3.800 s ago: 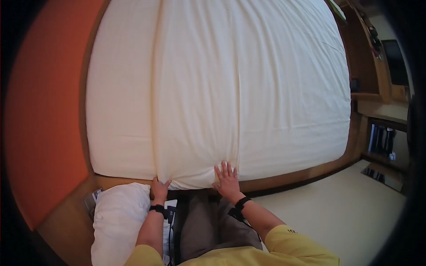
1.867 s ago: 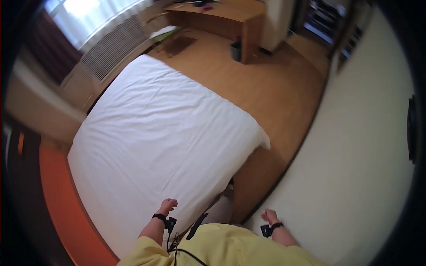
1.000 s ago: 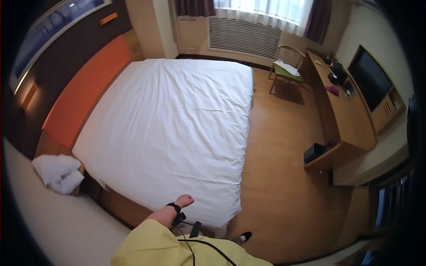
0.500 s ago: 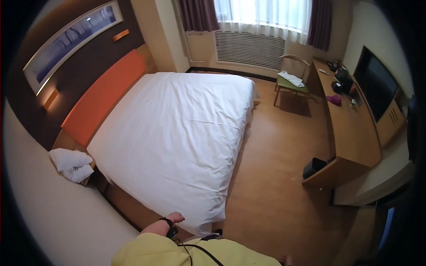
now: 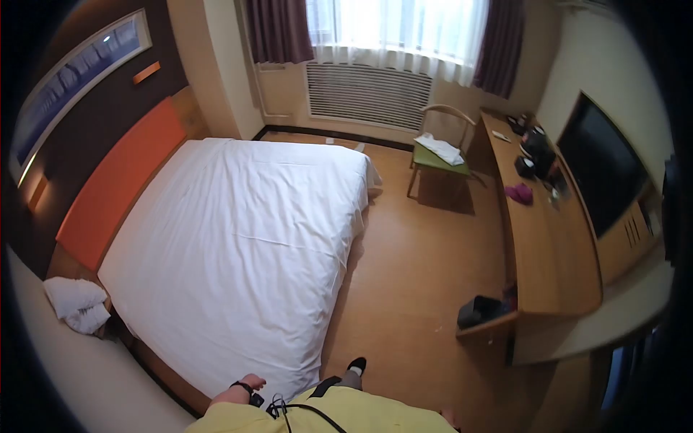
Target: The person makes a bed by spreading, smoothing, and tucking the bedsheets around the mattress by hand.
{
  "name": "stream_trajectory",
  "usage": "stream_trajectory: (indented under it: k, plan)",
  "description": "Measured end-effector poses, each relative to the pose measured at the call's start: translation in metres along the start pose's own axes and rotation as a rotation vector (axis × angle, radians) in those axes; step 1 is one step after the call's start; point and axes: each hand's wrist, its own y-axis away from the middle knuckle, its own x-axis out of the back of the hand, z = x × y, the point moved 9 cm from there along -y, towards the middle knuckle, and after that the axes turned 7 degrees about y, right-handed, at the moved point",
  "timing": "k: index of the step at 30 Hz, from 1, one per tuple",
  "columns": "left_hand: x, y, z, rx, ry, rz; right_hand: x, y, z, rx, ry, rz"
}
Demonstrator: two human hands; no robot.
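Left hand at bottom of frame, left of centre, in front of the near end of the white sheet; fingers look partly curled, can't tell if spread or pressed together, nor if it touches the sheet; black strap on that wrist; right hand only a sliver at the bottom edge, right of centre, finger state can't be told; sheet covers the bed across the left and centre of frame, wrinkled, its side hanging toward the floor; orange headboard upper left; white bundle lower left, beside the bed's head end; chair upper right of centre, white cloth on its green seat; tabletop along the right, carrying a purple item and dark objects; dark bin just beside its near end; 2 dark curtains flank the window at top; 1 black shoe bottom centre.
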Motion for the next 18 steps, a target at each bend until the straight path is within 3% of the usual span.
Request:
stream_trajectory:
  k: [1, 2, 3, 5, 6, 7, 12, 16, 18]
  plan:
    - [0.003, -0.030, 0.031, -0.107, -0.072, -0.038, 0.006, -0.008, -0.016, -0.027, 0.091, -0.017]
    - [0.008, -0.013, 0.099, -0.419, -0.430, -0.010, 0.009, -0.020, -0.036, -0.032, 0.177, -0.035]
    - [0.015, -0.038, 0.133, -0.311, -0.372, -0.006, 0.011, -0.032, -0.059, -0.028, 0.246, -0.054]
    - [0.035, -0.030, 0.239, -0.374, -0.200, 0.117, 0.017, -0.055, -0.112, -0.032, 0.282, -0.066]
    - [0.034, -0.041, 0.292, -0.452, -0.232, 0.133, 0.019, -0.065, -0.139, -0.031, 0.277, -0.062]
    - [0.034, 0.000, 0.371, -0.664, -0.329, 0.085, 0.021, -0.077, -0.166, -0.029, 0.272, -0.060]
    - [0.025, -0.013, 0.603, -0.773, -0.202, 0.115, 0.022, -0.150, -0.304, 0.017, 0.261, -0.061]
    - [0.039, -0.017, 0.716, -0.787, -0.071, 0.163, 0.022, -0.232, -0.416, 0.051, 0.312, -0.090]
    - [0.046, -0.053, 0.735, -0.706, -0.091, 0.183, 0.025, -0.273, -0.479, 0.060, 0.352, -0.113]
